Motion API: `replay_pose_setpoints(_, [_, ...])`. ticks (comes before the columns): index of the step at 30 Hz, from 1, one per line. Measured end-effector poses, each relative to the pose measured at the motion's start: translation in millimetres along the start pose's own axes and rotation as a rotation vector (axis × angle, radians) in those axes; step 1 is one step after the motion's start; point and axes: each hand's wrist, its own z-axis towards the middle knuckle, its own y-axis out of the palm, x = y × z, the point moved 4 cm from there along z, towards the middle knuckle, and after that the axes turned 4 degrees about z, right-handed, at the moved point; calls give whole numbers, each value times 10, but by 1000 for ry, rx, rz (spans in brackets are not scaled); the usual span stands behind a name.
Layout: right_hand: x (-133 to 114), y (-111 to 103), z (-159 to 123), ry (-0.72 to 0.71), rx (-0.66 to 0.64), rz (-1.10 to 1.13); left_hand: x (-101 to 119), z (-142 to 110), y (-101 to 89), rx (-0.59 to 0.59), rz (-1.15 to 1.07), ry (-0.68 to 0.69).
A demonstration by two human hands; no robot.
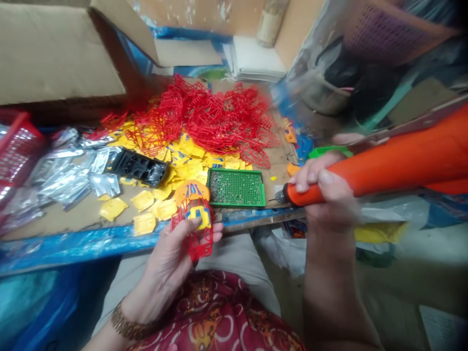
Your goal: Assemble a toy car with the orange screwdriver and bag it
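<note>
My left hand [179, 243] is closed around a toy car body [199, 226], a red cage frame with a yellow panel and an orange hood with blue marks. The thumb presses on its yellow panel. An orange electric screwdriver [351, 170] is gripped in my right hand [325, 183], its thin bit pointing left over the table edge, apart from the toy. Between the hands lies a green tray [237, 202] of small screws. Left of the toy, a black plastic car chassis [139, 168] rests near loose yellow panels [144, 200].
Red cage frames [219, 112] form a tangled heap at the back. Shiny silver parts [69, 170] lie at the left beside a red basket [18, 151]. A cardboard box [58, 53] stands behind them. Blue sheeting [91, 243] covers the table's front edge.
</note>
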Motion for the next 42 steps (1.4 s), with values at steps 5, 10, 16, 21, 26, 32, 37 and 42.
replay_pose_setpoints(5, [50, 72, -21, -29, 59, 69, -15, -15, 0, 54, 52, -7])
replay_pose_setpoints(10, [87, 112, -63, 22, 27, 92, -22, 1, -25, 53, 58, 0])
replay_pose_setpoints(16, [183, 98, -92, 39, 35, 38, -21, -1, -14, 38, 66, -10])
replay_pose_setpoints(21, [214, 97, -99, 7, 17, 60, -14, 1, -17, 40, 70, -3])
replay_pose_setpoints(26, [214, 96, -107, 4, 15, 43, -9, 16, -31, 34, 57, 5])
replay_pose_setpoints(32, [219, 122, -108, 23, 12, 81, 5, 2, 2, 36, 50, -7])
replay_pose_setpoints(37, [211, 146, -117, 47, -6, 90, 4, -14, 13, 45, 50, -14])
replay_pose_setpoints(42, [197, 135, -100, 25, -5, 96, -9, 0, -16, 28, 30, -6])
